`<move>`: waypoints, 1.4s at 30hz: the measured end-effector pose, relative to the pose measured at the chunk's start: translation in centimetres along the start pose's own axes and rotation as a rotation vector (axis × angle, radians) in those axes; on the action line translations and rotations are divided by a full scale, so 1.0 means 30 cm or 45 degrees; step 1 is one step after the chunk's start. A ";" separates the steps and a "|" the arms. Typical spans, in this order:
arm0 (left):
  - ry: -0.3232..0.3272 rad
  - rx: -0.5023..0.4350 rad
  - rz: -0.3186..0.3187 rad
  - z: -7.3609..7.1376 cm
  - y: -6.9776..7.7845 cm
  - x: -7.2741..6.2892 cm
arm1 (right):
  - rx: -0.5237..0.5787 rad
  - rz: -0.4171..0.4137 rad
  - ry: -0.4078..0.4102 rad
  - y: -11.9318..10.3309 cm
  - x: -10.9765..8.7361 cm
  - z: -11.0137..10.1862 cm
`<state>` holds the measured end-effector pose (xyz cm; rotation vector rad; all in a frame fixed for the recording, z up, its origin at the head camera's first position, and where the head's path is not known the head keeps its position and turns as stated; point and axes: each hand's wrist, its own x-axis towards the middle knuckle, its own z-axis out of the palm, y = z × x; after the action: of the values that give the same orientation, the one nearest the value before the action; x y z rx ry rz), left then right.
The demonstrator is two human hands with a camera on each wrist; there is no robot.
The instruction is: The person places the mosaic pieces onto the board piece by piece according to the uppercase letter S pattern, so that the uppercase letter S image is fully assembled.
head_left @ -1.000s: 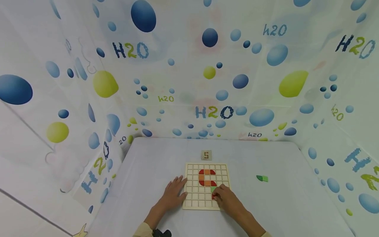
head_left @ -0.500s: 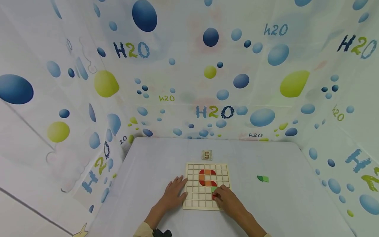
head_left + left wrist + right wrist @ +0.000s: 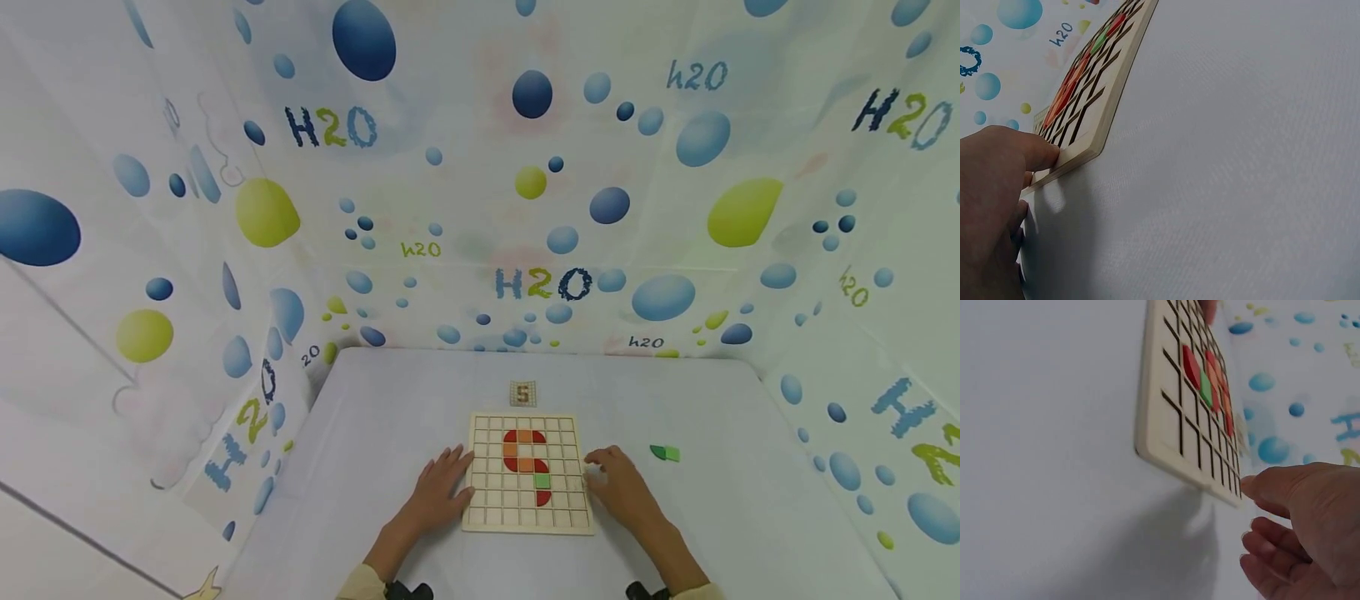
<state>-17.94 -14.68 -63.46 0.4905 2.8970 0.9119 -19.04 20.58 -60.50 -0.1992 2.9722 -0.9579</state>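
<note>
A pale wooden grid board (image 3: 498, 518) lies flat on the table. Red and orange tiles (image 3: 511, 450) form a curve in its upper middle, followed downward by a light green square tile (image 3: 542, 481) and a rounded red tile (image 3: 543, 498). My left hand (image 3: 438, 487) rests along the board's left edge with fingers spread; in the left wrist view its thumb (image 3: 1041, 152) touches the frame. Beside the right edge is my right hand (image 3: 621, 487), fingers loosely bent and holding nothing. The right wrist view shows its thumb tip right at the board's rim.
Two green tiles (image 3: 664, 452), one dark and one light, lie on the white tabletop (image 3: 735, 500) to the right. Behind the board is a small card (image 3: 522, 393) with a brown S-like figure on a grid. A patterned curtain (image 3: 465, 192) surrounds the table's back and sides.
My right hand has let go of the rounded red tile and moved right, off the board to its right edge. The red tile now shows fully in its cell. My left hand has stayed put.
</note>
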 end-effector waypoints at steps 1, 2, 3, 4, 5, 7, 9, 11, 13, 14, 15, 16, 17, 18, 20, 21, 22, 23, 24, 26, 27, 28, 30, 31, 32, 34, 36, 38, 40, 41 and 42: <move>0.004 0.000 0.002 0.000 0.000 0.000 | -0.017 0.011 0.016 0.026 0.005 -0.023; 0.004 0.003 0.001 0.001 -0.001 -0.001 | -0.025 0.030 0.027 0.051 0.008 -0.049; 0.002 0.007 -0.005 0.002 -0.002 0.000 | -0.033 0.057 0.032 0.075 0.011 -0.075; -0.001 0.012 -0.012 0.002 -0.001 -0.001 | -0.037 0.075 0.040 0.102 0.013 -0.102; -0.003 0.014 -0.015 0.001 -0.001 -0.001 | -0.035 0.097 0.047 0.126 0.014 -0.130; -0.016 0.020 -0.029 0.001 -0.001 0.000 | -0.053 0.136 0.058 0.175 0.017 -0.179; -0.026 0.019 -0.035 -0.002 0.001 0.001 | -0.083 0.176 0.053 0.221 0.019 -0.219; -0.030 0.014 -0.037 -0.006 0.002 0.001 | -0.105 0.199 0.038 0.256 0.022 -0.247; -0.034 0.013 -0.039 -0.010 0.004 0.001 | -0.121 0.208 0.013 0.286 0.024 -0.262; -0.032 0.010 -0.033 -0.013 0.006 0.000 | -0.122 0.210 0.001 0.298 0.024 -0.266; -0.037 0.010 -0.039 -0.014 0.006 0.000 | -0.108 0.218 -0.002 0.306 0.024 -0.267; -0.036 0.004 -0.034 -0.016 0.008 -0.001 | -0.093 0.226 -0.002 0.311 0.023 -0.268; -0.038 0.003 -0.031 -0.017 0.010 -0.001 | -0.080 0.232 0.002 0.315 0.022 -0.267; -0.036 0.002 -0.028 -0.018 0.010 0.000 | -0.066 0.237 0.006 0.320 0.022 -0.265; -0.029 -0.005 -0.024 -0.018 0.011 -0.001 | -0.036 0.240 0.027 0.325 0.024 -0.260; -0.024 -0.005 -0.024 -0.018 0.012 -0.001 | -0.022 0.239 0.037 0.327 0.024 -0.257; -0.010 -0.004 -0.018 -0.016 0.012 -0.001 | -0.021 0.232 0.043 0.329 0.025 -0.255; -0.007 -0.002 -0.018 -0.016 0.013 -0.002 | -0.024 0.224 0.049 0.332 0.026 -0.253; -0.003 -0.003 -0.016 -0.016 0.013 -0.003 | -0.030 0.217 0.050 0.336 0.027 -0.251; 0.008 0.002 -0.007 -0.010 0.009 -0.004 | -0.029 0.210 0.042 0.339 0.028 -0.250; 0.007 0.004 -0.005 -0.010 0.008 -0.004 | -0.028 0.207 0.036 0.341 0.027 -0.250; 0.002 0.005 -0.004 -0.008 0.006 -0.004 | -0.027 0.206 0.032 0.341 0.028 -0.250; -0.011 0.010 -0.006 -0.007 0.002 -0.003 | -0.020 0.206 0.025 0.343 0.029 -0.250; -0.013 0.013 -0.006 -0.005 -0.001 -0.002 | -0.018 0.204 0.023 0.343 0.029 -0.250; -0.023 0.013 -0.007 -0.008 0.000 -0.001 | -0.018 0.201 0.024 0.343 0.030 -0.250; -0.024 0.018 -0.012 -0.005 -0.003 0.002 | -0.019 0.200 0.030 0.346 0.031 -0.247; -0.025 0.025 -0.016 -0.003 -0.004 0.004 | -0.015 0.212 0.026 0.351 0.032 -0.244; -0.022 0.030 -0.014 -0.001 -0.005 0.006 | -0.004 0.228 0.020 0.356 0.032 -0.239; -0.023 0.035 -0.018 0.001 -0.005 0.007 | 0.009 0.243 0.013 0.360 0.031 -0.235; -0.026 0.035 -0.020 0.000 -0.005 0.007 | 0.017 0.250 0.009 0.361 0.031 -0.234; -0.022 0.031 -0.016 -0.001 -0.004 0.008 | 0.022 0.250 0.011 0.362 0.030 -0.232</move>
<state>-18.21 -14.73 -63.50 0.4794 2.8957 0.8673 -21.55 33.25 -61.13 0.0952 2.9203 -0.9618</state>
